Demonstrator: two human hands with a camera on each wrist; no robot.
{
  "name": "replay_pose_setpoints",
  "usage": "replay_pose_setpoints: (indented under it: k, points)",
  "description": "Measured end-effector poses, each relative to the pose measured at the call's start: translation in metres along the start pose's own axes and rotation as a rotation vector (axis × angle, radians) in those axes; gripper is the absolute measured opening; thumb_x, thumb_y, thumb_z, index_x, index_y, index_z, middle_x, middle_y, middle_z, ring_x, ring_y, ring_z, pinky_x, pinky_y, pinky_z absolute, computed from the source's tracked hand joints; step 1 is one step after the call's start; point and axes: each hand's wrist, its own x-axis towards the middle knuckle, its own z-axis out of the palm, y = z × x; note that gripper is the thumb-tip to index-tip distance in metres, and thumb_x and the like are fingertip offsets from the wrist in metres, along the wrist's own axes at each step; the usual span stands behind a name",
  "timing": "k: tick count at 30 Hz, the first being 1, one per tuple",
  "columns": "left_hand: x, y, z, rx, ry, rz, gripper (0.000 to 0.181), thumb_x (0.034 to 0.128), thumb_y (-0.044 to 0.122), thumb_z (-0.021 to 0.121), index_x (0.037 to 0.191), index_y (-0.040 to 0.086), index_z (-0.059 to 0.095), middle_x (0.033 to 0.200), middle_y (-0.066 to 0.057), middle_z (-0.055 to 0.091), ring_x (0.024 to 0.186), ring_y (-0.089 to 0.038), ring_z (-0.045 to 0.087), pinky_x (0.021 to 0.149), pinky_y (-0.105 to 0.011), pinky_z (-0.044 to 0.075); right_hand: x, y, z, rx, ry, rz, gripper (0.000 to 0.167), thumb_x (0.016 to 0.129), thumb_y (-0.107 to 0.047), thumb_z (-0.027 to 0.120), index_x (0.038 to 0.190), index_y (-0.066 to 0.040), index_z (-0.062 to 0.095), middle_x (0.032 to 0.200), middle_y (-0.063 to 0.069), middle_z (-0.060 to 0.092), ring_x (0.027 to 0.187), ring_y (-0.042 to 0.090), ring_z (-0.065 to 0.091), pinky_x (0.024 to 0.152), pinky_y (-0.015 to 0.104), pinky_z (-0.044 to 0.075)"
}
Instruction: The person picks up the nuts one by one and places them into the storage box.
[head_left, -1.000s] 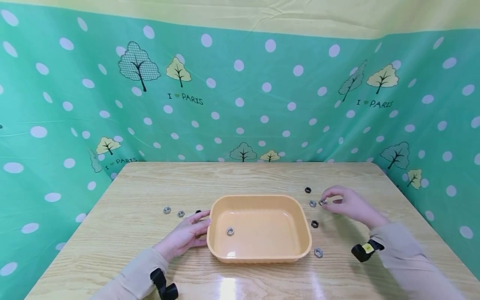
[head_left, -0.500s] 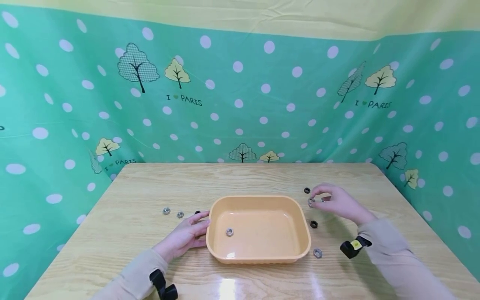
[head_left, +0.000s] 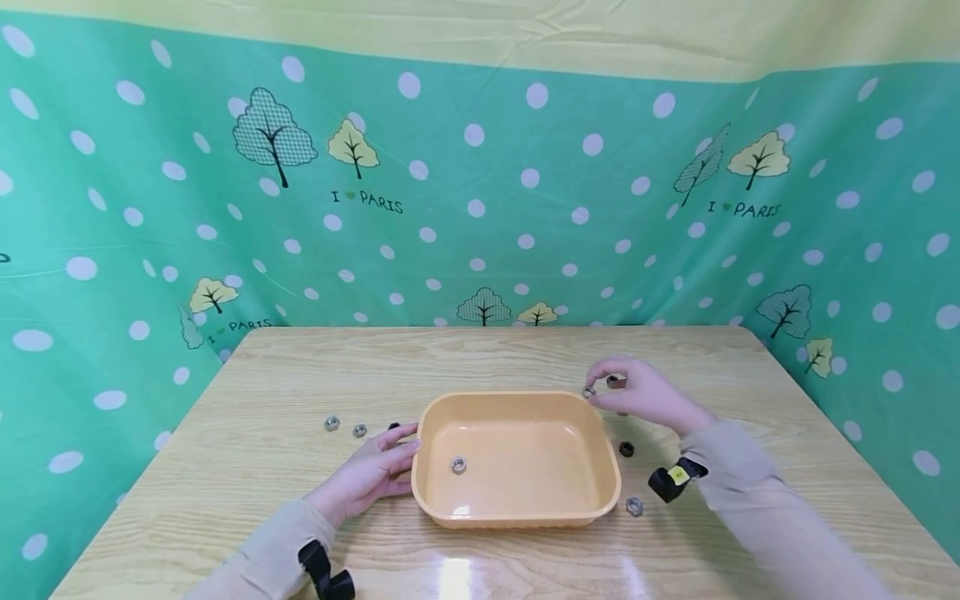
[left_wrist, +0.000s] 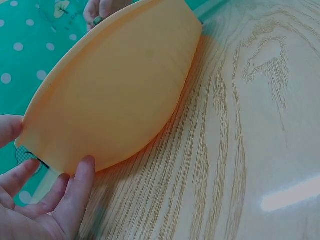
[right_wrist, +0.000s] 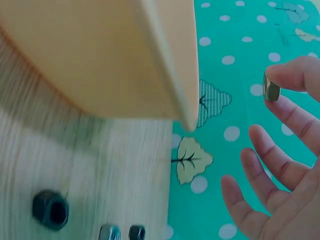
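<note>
My right hand pinches a silver hex nut between thumb and a fingertip, close above the back right corner of a peach-orange plastic tray. In the right wrist view this nut is held edge-on, with the other fingers spread. My left hand rests against the tray's left side; the left wrist view has its extended fingers on or near the outer wall. One silver nut lies inside the tray, towards its left.
Right of the tray lie a black nut and a silver nut; more nuts are partly hidden by the right hand. To the left are two silver nuts and a black one. A patterned green cloth hangs behind the wooden table.
My right hand has carried the pinched silver nut leftward, from the table area right of the tray to the tray's back right corner. The left hand and tray have stayed put.
</note>
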Motion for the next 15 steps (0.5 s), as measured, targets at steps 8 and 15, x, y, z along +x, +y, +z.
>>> replay_pose_setpoints:
  k: [8,15]
  points:
    - [-0.001,-0.003,0.000,0.001,0.015,0.002,0.072,0.0969,0.028,0.052,0.148,-0.004,0.013,0.141,-0.030,0.039,0.112,-0.021,0.059,0.094,-0.046,0.052,0.015,-0.012,0.013,0.025,-0.045,-0.040,0.010,0.081,-0.012,0.070,0.091,-0.013,0.068,0.106,0.009,0.065,0.106,0.026,0.056,0.092,0.049,0.051]
    - [0.002,-0.005,0.000,0.018,0.011,0.007,0.072,0.0970,0.029,0.052,0.149,-0.002,0.013,0.139,-0.027,0.043,0.113,-0.021,0.059,0.093,-0.043,0.053,0.025,-0.015,0.022,0.048,-0.045,-0.094,0.012,0.080,-0.011,0.071,0.092,-0.013,0.068,0.108,0.011,0.065,0.107,0.027,0.056,0.092,0.051,0.051]
